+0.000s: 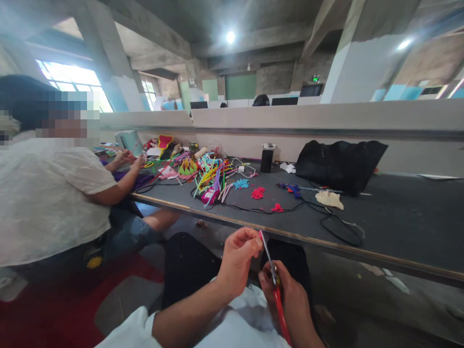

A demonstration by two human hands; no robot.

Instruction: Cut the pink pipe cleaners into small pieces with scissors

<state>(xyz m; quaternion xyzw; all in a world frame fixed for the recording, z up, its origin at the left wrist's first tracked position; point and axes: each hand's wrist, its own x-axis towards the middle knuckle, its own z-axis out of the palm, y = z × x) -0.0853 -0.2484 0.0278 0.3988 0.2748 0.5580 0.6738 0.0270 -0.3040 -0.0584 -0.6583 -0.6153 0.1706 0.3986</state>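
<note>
Between the thumb and fingers of my left hand (239, 261) is a small pink piece (261, 235), mostly hidden by the fingertips. My right hand (290, 299) is wrapped round a pair of scissors (279, 304) with red handles. Their metal blades point up and away from me and meet the pink piece at my left fingertips. Both hands are above my lap, in front of the table's edge. Beyond them on the dark table (232, 210) lie a small red pile (277, 208), a larger red pile (258, 193) and a blue pile (240, 184) of cut bits.
A bundle of colourful fuzzy stems (213, 176) lies left of the piles. A glue gun (290, 188) with its cord, a beige scrap (329, 199) and a black bag (339, 166) are to the right. On my left sits a co-worker (54, 193), hands raised over the table.
</note>
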